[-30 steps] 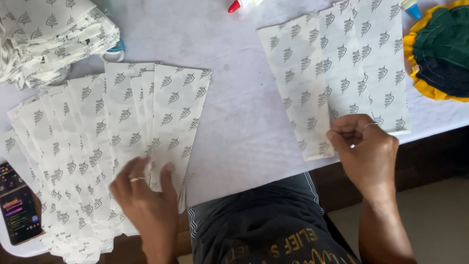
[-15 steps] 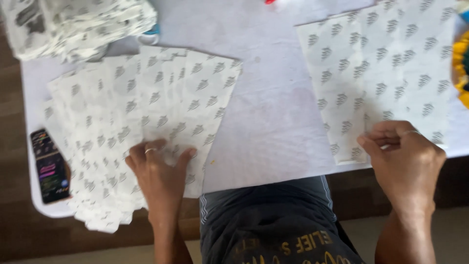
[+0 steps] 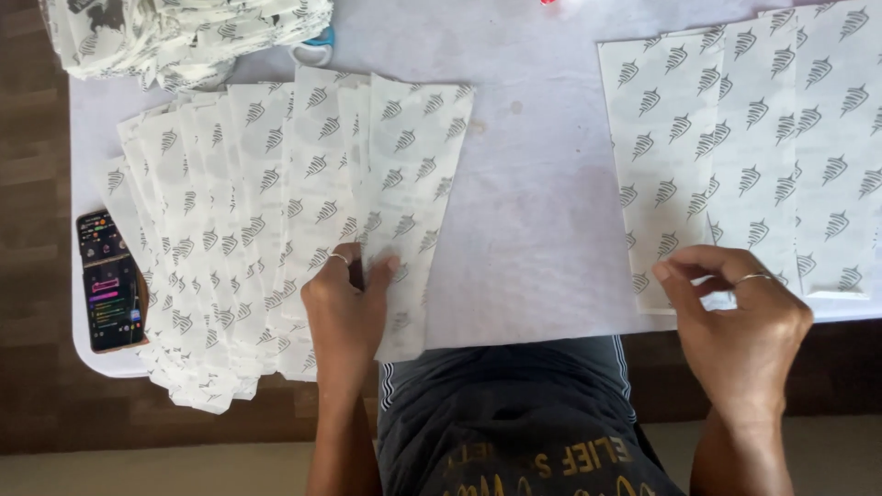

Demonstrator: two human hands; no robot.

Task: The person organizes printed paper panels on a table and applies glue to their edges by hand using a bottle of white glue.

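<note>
Paper bags (image 3: 276, 230), white with a repeated grey leaf-like print, lie fanned out and overlapping across the left half of the white desk (image 3: 533, 211), from its left edge to the middle. At far left a smartphone (image 3: 110, 280) with a lit screen rests on the desk edge, touching the fan's outer bags. At top left, a loose heap of the same printed paper (image 3: 184, 32), with a bit of blue scissor handle (image 3: 317, 50) poking out beneath it. Left hand (image 3: 344, 303) sits on the near end of the fan, fingers curled, thumb and fingertips nipping the lower edge of the rightmost bag; ring on one finger. Bare desk in the middle. A second set of flat bags (image 3: 744, 156) lies side by side on the right part of the desk, running off the frame. Right hand (image 3: 735, 321) is at that set's near left corner, thumb and forefinger pinching the lower corner of one bag, other fingers loosely bent, ring visible. Dark shirt (image 3: 514, 422) of the person fills the bottom centre.
</note>
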